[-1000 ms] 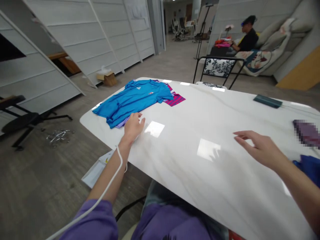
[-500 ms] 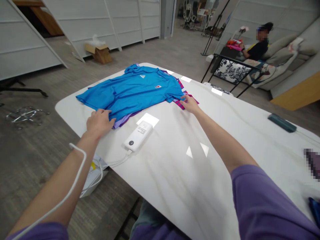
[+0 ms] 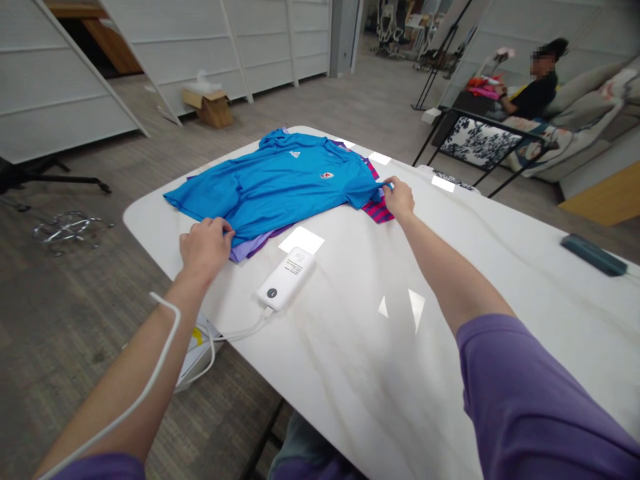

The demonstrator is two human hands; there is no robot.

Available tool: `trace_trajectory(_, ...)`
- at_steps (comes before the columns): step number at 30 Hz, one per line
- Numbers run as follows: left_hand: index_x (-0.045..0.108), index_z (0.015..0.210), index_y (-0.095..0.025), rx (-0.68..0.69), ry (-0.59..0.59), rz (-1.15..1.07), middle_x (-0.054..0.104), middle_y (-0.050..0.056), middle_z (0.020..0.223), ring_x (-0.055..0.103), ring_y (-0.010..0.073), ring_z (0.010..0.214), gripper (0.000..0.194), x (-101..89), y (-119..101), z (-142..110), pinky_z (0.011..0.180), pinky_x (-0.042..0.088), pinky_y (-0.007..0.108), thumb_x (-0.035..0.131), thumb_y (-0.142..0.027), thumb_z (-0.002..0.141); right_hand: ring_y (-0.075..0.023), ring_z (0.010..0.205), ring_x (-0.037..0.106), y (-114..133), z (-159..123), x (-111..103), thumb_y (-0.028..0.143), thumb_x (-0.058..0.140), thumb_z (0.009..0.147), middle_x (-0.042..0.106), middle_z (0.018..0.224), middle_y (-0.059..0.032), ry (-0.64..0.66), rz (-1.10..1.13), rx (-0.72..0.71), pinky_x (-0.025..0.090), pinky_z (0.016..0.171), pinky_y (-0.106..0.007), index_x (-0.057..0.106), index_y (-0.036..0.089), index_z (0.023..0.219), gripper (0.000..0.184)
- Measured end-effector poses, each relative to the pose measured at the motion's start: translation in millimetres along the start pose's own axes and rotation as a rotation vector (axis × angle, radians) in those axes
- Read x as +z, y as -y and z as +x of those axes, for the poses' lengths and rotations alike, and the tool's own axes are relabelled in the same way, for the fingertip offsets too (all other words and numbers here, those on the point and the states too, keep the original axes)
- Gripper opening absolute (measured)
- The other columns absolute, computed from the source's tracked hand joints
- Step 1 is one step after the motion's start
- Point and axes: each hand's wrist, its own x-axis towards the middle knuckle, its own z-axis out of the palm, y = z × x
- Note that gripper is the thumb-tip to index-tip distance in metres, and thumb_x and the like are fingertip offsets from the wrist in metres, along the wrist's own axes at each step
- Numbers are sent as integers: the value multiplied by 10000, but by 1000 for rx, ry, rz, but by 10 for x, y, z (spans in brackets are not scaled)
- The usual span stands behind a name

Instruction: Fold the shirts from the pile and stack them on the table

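A blue T-shirt (image 3: pixel 280 180) with a small white logo and a crest lies spread on the white marbled table (image 3: pixel 350 333). My left hand (image 3: pixel 206 245) is closed on its near hem corner at the left. At the right, my right hand (image 3: pixel 399 199) pinches the edge of the near sleeve and draws it out to a point. Beneath the blue shirt, a lilac and purple garment (image 3: pixel 250 247) shows along the near edge. Red-and-purple striped cloth (image 3: pixel 379 211) sticks out under the sleeve, close to my right hand.
A white power bank (image 3: pixel 286 279) with a cable lies on the table between my arms. A white cable (image 3: pixel 160 360) runs along my left forearm. Farther right lies a dark green case (image 3: pixel 593 254). Beyond the table are a black-framed chair (image 3: pixel 480 141) and a seated person (image 3: pixel 543 87).
My right hand has closed on the blue sleeve and pulled it slightly outward to the right. My left hand's fingers have drawn together on the hem. The view has shifted a little.
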Motion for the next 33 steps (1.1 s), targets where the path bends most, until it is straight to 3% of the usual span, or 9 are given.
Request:
trace_trajectory(3,726,1260,-247,-40,-80,-112,779,157,1310,705,380,1232,338,-118,-77,-56,1106,537,535,532,-486,1123,-375,1199,705,-25,62,-187,638,494,1139,767,1125,-130,-95,156,21,593,1123,-653,724,288,1388,488)
trace_trajectory(6,709,1289,-252,-23,-214,-204,814,125,1232,748,365,1165,321,-324,-242,-139,1087,550,508,542,-473,1128,-303,1047,735,-24,137,-382,673,525,1126,752,1014,-81,-114,419,44,678,972,-543,658,312,1416,482)
trace_trajectory(11,650,1307,-218,143,-380,-374,797,140,1204,771,344,1117,296,-928,-804,-486,994,593,478,524,-428,1141,-214,985,750,-167,267,-888,564,458,1164,724,1291,-58,-179,847,192,700,798,-427,507,364,1447,350)
trace_trajectory(14,632,1245,-241,320,-287,-456,798,92,1117,781,293,1023,272,-1289,-1320,-950,924,601,424,535,-471,1139,-206,1076,756,-526,189,-1346,505,340,1197,652,1431,-81,-308,1005,329,681,826,-410,490,335,1405,307)
trace_trajectory(17,632,1182,-280,511,-53,-551,810,54,1065,791,256,957,246,-1434,-1910,-1603,867,595,392,534,-501,1138,-221,1196,732,-1115,-153,-1795,559,282,1192,621,1480,-109,-427,957,456,662,882,-412,463,307,1421,386)
trace_trajectory(22,646,1132,-358,788,488,-677,832,58,1016,808,259,887,218,-1109,-2933,-2818,789,580,426,478,-493,1162,-303,1262,714,-2400,-1148,-2385,456,779,893,607,1515,-206,-406,534,561,658,986,-472,376,236,1545,798)
trace_trajectory(28,680,1256,-416,986,925,-748,857,59,1201,830,278,1036,228,-586,-3942,-4113,848,621,498,568,-563,1123,-392,1121,750,-3800,-2259,-3113,433,784,843,710,1346,-231,-158,60,584,647,1004,-633,422,163,1633,910)
trace_trajectory(30,699,1354,-449,1101,990,-736,843,88,1307,824,300,1167,327,-542,-4097,-4344,933,638,537,620,-639,1100,-449,1319,705,-4045,-2559,-3309,481,793,882,622,1560,-298,-132,-115,589,572,1151,-679,435,155,1675,929)
trace_trajectory(33,684,1502,-420,1235,868,-701,787,136,1460,752,343,1376,487,-503,-4222,-4296,1114,610,588,564,-698,1120,-556,1647,417,-4146,-2949,-3455,624,784,939,197,1895,-314,-188,-350,557,367,1314,-775,447,168,1737,979)
